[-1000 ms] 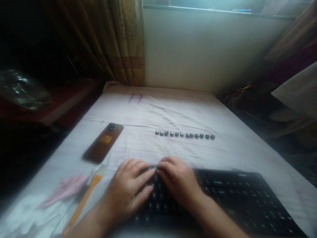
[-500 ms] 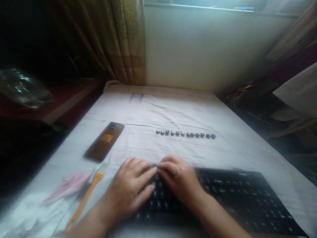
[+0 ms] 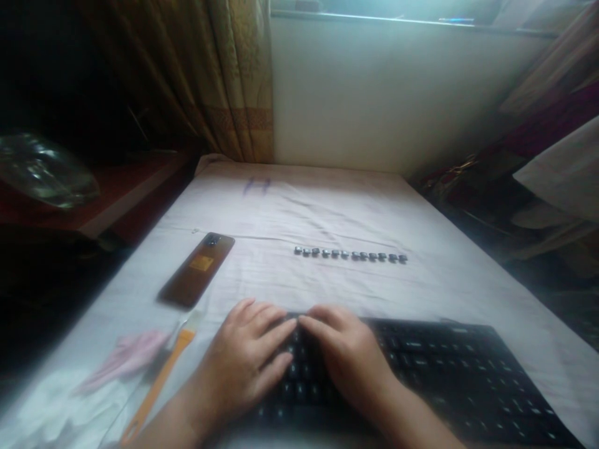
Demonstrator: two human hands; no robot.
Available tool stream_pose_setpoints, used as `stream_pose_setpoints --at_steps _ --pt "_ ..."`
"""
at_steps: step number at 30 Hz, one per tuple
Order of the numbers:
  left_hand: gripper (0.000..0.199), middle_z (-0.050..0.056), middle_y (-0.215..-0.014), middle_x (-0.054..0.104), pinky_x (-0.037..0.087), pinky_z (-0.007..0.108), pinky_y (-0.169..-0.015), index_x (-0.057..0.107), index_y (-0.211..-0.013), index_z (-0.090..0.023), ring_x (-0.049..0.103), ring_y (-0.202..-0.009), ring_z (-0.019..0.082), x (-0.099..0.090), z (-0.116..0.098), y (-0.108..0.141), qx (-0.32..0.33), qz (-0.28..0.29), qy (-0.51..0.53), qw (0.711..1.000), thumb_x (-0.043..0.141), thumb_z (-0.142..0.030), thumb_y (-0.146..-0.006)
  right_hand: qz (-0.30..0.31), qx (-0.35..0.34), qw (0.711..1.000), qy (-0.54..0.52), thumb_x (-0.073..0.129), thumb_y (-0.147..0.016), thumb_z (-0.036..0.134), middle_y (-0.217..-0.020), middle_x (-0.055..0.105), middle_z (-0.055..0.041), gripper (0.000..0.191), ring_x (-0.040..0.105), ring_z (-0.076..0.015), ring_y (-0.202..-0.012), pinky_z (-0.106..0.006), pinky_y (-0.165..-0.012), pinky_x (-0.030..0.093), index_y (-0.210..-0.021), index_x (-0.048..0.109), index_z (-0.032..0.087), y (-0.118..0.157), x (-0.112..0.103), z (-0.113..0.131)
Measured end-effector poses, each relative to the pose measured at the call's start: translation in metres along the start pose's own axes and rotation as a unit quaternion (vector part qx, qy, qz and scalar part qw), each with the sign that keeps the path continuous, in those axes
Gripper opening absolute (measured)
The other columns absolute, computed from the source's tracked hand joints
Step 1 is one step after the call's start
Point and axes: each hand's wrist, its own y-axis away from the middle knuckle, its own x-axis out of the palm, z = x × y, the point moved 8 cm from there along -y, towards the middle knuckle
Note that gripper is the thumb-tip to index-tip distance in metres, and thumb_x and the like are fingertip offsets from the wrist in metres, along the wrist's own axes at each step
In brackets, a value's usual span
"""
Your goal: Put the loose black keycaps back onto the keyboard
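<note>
A black keyboard [image 3: 435, 355] lies on the pale cloth under both hands. My left hand [image 3: 250, 349] rests over its left end, fingers stretched out and thumb apart, index fingertip at the top row of keys. My right hand [image 3: 349, 343] bends over the same spot from the right, fingers close together, its nearest fingertip almost meeting the left index. Anything between the fingertips is too small and blurred to make out. Beyond the hands, several loose dark keycaps [image 3: 345, 254] stand in a straight row.
To the left lie a brown phone [image 3: 196, 271], a brush with an orange handle [image 3: 159, 383], a pink cloth [image 3: 126, 358] and crumpled white material [image 3: 60, 408]. A curtain [image 3: 234, 81] and wall [image 3: 355, 93] stand behind. A clear rounded object [image 3: 47, 168] sits on a red-brown surface.
My right hand has shifted slightly down, and its fingers have moved a little at the keyboard's top edge. My left hand stays almost in place. The view has tilted slightly.
</note>
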Motion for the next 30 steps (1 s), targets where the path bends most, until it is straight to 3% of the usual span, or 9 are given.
stream_pose_setpoints --at_steps 13,21,30 --pt "0.037 0.006 -0.123 0.067 0.038 0.051 -0.107 0.062 -0.129 -0.026 0.058 -0.115 0.027 0.0008 -0.0007 -0.0001 -0.014 -0.011 0.003 1.0 0.054 -0.03 -0.093 -0.031 -0.033 0.999 0.028 0.048 -0.09 0.004 -0.089 0.072 -0.009 0.029 0.066 -0.0191 -0.075 -0.03 -0.066 0.056 -0.1 0.072 0.016 -0.0063 -0.0073 0.0101" --pt "0.032 0.003 -0.121 0.068 0.036 0.048 -0.109 0.066 -0.123 -0.028 0.059 -0.114 0.025 -0.0016 -0.0004 -0.0014 -0.017 -0.028 0.007 0.999 0.055 -0.033 -0.093 -0.01 -0.015 1.0 0.026 0.051 -0.088 0.004 -0.092 0.071 -0.0092 0.027 0.065 -0.0204 -0.078 -0.031 -0.069 0.055 -0.095 0.073 0.017 -0.0036 -0.0008 0.0078" --pt "0.035 0.006 -0.124 0.066 0.035 0.052 -0.108 0.063 -0.126 -0.027 0.058 -0.115 0.028 0.0036 0.0013 0.0009 -0.011 0.001 -0.006 1.0 0.056 -0.032 -0.092 -0.004 0.0 1.0 -0.003 0.051 -0.085 0.002 -0.093 0.07 -0.0091 0.03 0.065 -0.0208 -0.079 -0.032 -0.069 0.055 -0.098 0.073 0.018 -0.0018 0.0021 0.0023"
